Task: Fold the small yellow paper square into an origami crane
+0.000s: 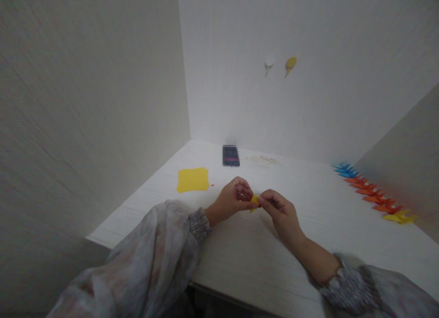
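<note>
A small folded piece of yellow paper [254, 201] is pinched between both my hands just above the white table [240, 254]. My left hand [234, 198] has its fingers curled onto the left side of the piece, a ring on one finger. My right hand [277, 207] pinches the right side with fingertips pressed together. A stack of flat yellow paper sheets [192, 179] lies on the table to the left, beyond my left hand.
A dark phone [230, 155] lies near the back wall. A row of folded paper pieces, blue [345, 170], orange [372, 193] and yellow [399, 216], runs along the right wall. Walls close in at left, back and right. Two round hooks [291, 63] hang on the back wall.
</note>
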`<state>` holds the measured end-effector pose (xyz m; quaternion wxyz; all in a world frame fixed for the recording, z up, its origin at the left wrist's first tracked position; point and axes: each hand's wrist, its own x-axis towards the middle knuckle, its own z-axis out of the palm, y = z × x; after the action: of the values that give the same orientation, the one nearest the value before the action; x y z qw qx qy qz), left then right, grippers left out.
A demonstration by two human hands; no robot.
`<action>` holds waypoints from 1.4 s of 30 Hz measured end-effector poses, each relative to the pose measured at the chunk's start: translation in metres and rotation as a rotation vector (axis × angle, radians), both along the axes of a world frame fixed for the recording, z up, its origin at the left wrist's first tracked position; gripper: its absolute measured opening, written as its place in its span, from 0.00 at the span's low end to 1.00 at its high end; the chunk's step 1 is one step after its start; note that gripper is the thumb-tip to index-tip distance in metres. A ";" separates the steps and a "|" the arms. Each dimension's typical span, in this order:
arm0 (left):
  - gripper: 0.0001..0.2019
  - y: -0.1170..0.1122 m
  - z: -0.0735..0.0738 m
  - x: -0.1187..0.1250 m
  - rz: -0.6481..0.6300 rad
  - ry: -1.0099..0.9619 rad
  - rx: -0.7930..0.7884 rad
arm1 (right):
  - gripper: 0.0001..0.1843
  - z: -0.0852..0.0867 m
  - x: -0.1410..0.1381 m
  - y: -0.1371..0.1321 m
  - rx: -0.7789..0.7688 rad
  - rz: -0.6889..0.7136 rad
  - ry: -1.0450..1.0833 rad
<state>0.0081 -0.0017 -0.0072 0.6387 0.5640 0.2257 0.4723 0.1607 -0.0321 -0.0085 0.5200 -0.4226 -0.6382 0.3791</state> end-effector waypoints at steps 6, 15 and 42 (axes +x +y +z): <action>0.22 0.002 -0.005 0.000 -0.048 0.054 -0.028 | 0.07 0.002 0.001 -0.001 -0.002 -0.032 -0.009; 0.23 0.002 -0.003 -0.001 -0.019 0.071 -0.040 | 0.06 -0.001 -0.001 0.002 -0.068 0.045 0.010; 0.21 0.000 -0.001 -0.002 -0.136 0.073 -0.079 | 0.08 0.004 -0.003 -0.002 -0.065 0.071 -0.076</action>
<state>0.0064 -0.0019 -0.0084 0.6823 0.5693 0.2283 0.3977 0.1577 -0.0337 -0.0041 0.4677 -0.4302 -0.6594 0.4017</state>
